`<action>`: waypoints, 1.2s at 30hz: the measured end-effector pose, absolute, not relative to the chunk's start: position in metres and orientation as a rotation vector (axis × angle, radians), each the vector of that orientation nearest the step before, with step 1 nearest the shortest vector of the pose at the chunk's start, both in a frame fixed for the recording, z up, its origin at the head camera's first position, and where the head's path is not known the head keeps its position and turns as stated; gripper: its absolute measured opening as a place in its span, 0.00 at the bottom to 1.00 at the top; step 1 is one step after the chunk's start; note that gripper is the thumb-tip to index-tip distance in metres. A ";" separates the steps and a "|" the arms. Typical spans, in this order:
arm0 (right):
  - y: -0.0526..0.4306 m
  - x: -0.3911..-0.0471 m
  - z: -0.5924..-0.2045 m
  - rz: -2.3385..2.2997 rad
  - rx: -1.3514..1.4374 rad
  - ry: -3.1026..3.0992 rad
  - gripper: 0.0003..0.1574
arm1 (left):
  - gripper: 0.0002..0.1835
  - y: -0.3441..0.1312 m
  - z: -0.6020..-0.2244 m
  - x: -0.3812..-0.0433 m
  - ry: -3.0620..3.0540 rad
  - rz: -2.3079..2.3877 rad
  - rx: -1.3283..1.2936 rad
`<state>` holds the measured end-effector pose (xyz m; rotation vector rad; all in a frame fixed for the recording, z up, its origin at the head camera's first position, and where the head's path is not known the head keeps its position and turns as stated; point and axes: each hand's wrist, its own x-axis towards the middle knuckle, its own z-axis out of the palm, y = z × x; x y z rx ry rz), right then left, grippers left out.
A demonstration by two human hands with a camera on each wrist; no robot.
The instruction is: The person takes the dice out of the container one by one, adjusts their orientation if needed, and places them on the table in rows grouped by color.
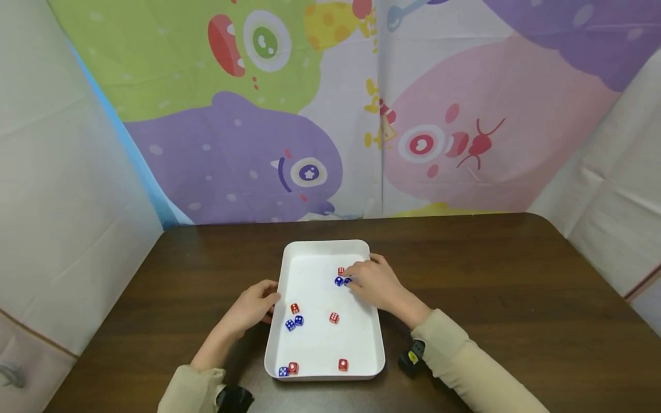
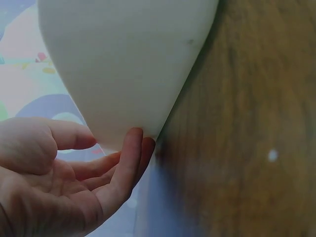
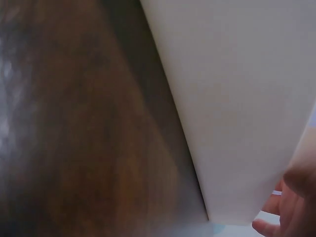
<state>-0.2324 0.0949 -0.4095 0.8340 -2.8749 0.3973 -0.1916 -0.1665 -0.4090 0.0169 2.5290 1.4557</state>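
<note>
A white rectangular tray lies lengthwise on the table, with several red and blue dice inside. My left hand holds the tray's left side; the left wrist view shows the thumb at the rim and the fingers against the outer wall. My right hand reaches over the right rim, thumb and index finger pinching a partly hidden blue die. Touching or close to that one sit another blue die and a red die. The right wrist view hides the fingertips' grip behind the tray wall.
Inside the tray, a red die and two blue dice cluster at left, and a lone red die lies mid-tray. Along the near wall are a blue die and red dice. Dark wooden table surrounds the tray; a patterned curtain hangs behind.
</note>
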 end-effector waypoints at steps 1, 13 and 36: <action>0.095 -0.233 -0.410 0.380 0.844 -2.874 0.14 | 0.18 -0.167 -0.409 -0.192 2.527 1.459 0.018; 0.093 -0.233 -0.410 0.360 0.851 -2.874 0.09 | 0.18 -0.168 -0.409 -0.191 2.513 1.463 0.028; 0.111 -0.238 -0.394 0.417 0.779 -2.756 0.12 | 0.19 -0.168 -0.406 -0.190 2.503 1.452 0.037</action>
